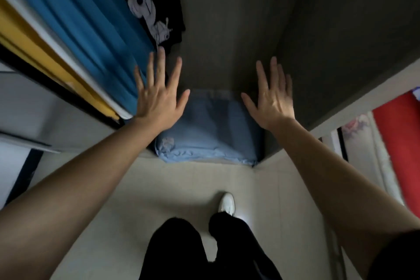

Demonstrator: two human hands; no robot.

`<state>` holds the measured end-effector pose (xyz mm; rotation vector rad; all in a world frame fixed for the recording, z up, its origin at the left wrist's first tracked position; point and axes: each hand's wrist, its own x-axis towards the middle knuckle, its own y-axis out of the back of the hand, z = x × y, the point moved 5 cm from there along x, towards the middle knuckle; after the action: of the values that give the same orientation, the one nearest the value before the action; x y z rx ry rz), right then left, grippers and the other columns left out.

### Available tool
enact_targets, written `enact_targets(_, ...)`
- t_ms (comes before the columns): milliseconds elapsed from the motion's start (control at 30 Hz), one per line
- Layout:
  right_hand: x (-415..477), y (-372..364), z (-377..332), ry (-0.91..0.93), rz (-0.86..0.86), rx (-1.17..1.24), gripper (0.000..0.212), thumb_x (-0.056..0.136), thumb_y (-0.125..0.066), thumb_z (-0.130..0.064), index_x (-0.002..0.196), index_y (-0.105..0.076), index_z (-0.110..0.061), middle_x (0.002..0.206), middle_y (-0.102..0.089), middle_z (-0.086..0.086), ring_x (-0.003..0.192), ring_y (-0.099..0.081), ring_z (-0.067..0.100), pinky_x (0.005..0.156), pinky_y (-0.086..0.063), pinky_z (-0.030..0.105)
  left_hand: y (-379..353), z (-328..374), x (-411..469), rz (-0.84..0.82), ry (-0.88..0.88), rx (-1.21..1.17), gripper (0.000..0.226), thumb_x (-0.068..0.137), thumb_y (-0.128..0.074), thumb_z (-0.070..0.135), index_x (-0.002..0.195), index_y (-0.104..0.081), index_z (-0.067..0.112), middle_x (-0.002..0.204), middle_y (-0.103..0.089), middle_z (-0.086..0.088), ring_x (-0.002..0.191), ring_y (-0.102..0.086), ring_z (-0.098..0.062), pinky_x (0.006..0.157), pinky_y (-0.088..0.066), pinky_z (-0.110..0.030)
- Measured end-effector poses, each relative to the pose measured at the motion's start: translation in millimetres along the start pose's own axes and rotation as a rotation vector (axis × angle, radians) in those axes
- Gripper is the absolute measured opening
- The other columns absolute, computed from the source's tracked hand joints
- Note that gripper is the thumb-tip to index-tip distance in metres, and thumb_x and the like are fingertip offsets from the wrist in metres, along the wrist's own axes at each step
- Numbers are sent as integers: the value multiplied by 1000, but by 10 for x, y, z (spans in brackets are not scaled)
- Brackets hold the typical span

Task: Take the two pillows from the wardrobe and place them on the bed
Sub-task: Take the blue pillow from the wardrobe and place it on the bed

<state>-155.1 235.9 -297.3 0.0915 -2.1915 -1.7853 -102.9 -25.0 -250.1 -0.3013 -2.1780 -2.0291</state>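
A light blue pillow (211, 134) lies on the floor of the open wardrobe (250, 29), its front edge at the wardrobe's threshold. Whether a second pillow lies under it I cannot tell. My left hand (159, 98) hovers above the pillow's left side with its fingers spread and holds nothing. Over the pillow's right side my right hand (271, 100) is spread the same way, also empty. Both hands are apart from the pillow.
Blue (91, 29), white, yellow and black printed (156, 2) clothes hang in the wardrobe's left part, close to my left hand. The wardrobe's grey side wall (352, 52) stands at the right. A red cloth (400, 143) hangs outside to the right. My legs and a white shoe (227, 203) are on the pale tiled floor.
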Motion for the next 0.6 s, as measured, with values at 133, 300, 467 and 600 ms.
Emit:
enact_targets(133, 182, -613, -50, 9, -128, 16, 84, 94, -40, -59, 157, -1, -19, 163, 0, 22, 149, -10, 39, 119, -12, 56, -614, -97, 81, -102, -9, -9, 79, 91, -40, 56, 154, -10, 19, 161, -1, -20, 148, -4, -39, 113, -10, -66)
enact_targets(300, 352, -1462, -103, -20, -187, 38, 83, 94, -37, -60, 158, -5, -17, 163, -1, 22, 149, -10, 39, 120, -12, 55, -1670, -218, 214, -231, -45, -27, 82, 88, -44, 56, 153, -12, 18, 161, -4, -22, 147, -7, -41, 112, -13, -67)
enact_targets(467, 224, -2731, -107, -114, -236, 74, 83, 96, -40, -59, 158, -5, -14, 163, -3, 22, 149, -10, 39, 119, -15, 55, -3031, -243, 90, -353, -32, -68, 82, 90, -42, 57, 154, -8, 19, 161, 0, -21, 147, -4, -40, 113, -13, -65)
enact_targets(600, -223, -4034, -155, -157, -355, 85, 86, 95, -45, -56, 158, -3, -14, 163, -2, 23, 149, -9, 40, 119, -17, 56, -4172, -225, -299, -429, -63, -148, 81, 90, -44, 55, 154, -10, 17, 161, -1, -20, 147, -5, -40, 113, -13, -66)
